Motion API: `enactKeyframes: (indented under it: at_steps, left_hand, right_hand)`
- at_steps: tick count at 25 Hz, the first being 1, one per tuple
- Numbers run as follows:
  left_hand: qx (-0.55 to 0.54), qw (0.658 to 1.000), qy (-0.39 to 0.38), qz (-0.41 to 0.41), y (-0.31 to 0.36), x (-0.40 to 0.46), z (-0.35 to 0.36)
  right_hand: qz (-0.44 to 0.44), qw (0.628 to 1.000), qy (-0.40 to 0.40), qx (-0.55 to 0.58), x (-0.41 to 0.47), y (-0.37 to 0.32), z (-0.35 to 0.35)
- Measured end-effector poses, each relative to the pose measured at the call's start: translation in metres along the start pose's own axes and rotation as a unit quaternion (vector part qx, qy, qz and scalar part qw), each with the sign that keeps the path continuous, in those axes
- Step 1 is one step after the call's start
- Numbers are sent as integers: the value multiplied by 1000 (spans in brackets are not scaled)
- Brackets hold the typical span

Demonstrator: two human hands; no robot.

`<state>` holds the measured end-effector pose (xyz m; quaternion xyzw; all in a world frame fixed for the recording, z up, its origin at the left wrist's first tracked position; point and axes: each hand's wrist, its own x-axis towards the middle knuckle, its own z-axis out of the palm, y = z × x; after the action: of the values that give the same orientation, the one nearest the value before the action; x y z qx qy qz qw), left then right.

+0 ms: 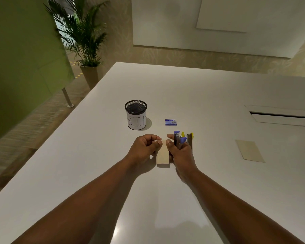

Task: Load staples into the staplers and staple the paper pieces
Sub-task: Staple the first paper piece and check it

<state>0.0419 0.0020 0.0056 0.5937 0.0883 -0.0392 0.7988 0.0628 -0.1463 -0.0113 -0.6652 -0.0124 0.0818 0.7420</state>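
Lying between both hands, the paper piece (162, 153) has its long axis running toward the person. The left hand (144, 148) pinches its far corner. The right hand (180, 154), touching the paper's right edge, grips a purple stapler (178, 140), so the stapler must go only a little leftward. A yellow stapler (189, 138) stands just behind, the staple box (170, 122) and bin (136, 115) farther away.

Bin (136, 115) left of staple box (171, 122); staplers (182, 140) nearer, paper sheet (250, 150) far right on table (218, 95).
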Motion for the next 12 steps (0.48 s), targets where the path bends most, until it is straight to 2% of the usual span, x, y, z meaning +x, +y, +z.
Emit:
enactKeyframes:
  at_steps: [12]
  left_hand:
    - [-14,1000,5,-8,-1,2,-1]
  right_hand:
    - [1,999,-12,-46,0,0,-4]
